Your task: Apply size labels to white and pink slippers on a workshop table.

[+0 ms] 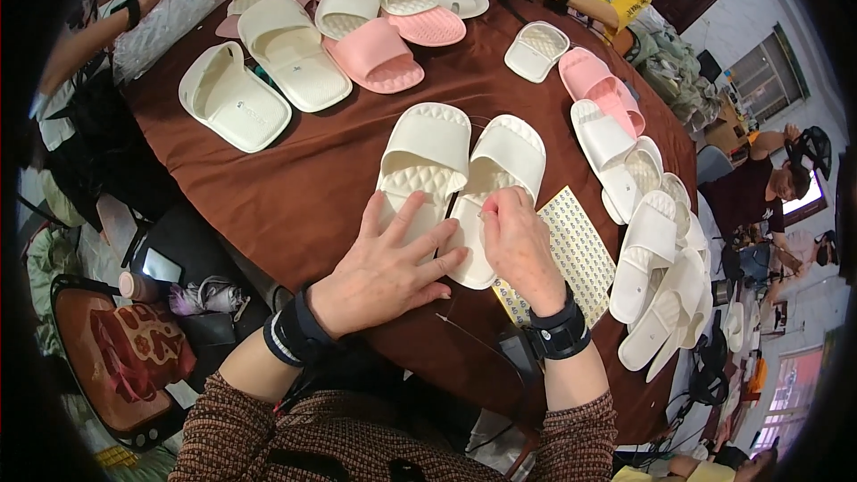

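In front of me on the brown cloth lie two cream slide slippers side by side, the left slipper and the right slipper, toes pointing away. My left hand is open, its fingers spread over the heel parts of both. Thumb and forefinger of my right hand are pinched together above the right slipper's insole; whatever is between them is too small to make out. Partly beneath my right wrist is a pale yellow sheet of small printed stickers. Both wrists wear dark bands.
White slippers overlap along the table's right edge, with a pink slipper behind them. More white slippers and pink slippers are heaped at the far left. Co-workers sit around the table. A chair with a red bag stands at left.
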Demonstrator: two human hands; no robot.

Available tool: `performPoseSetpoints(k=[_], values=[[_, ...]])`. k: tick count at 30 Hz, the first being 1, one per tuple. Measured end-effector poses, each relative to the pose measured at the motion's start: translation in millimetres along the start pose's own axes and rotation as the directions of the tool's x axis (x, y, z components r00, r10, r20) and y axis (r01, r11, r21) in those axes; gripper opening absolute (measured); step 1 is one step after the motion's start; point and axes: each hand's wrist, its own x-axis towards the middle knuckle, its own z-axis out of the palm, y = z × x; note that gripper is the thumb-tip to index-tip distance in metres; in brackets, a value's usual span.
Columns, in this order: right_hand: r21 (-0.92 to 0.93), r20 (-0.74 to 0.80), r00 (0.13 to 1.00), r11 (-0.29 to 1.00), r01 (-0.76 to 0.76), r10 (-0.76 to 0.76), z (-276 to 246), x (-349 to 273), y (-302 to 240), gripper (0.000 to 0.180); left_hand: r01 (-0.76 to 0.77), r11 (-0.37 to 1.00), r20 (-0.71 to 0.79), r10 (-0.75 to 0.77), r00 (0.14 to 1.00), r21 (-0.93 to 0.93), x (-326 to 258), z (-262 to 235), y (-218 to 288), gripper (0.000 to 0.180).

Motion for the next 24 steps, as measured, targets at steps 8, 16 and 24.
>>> performPoseSetpoints(k=[8,16,24], values=[[0.231,-0.037,0.999,0.973,-0.004,0.013,0,-1,11,0.012,0.009,1.0,0.008,-0.009,1.0,-0.011,-1,1,0,0.048],[0.113,-0.005,1.0,0.993,-0.026,0.026,1,1,3,0.01,0.009,1.0,0.005,-0.009,1.0,-0.027,-1,1,0,0.048],[-0.002,-0.048,0.999,1.0,0.013,-0.013,2,-2,1,0.011,0.004,1.0,0.001,-0.004,1.0,-0.014,0,2,0,0.049]])
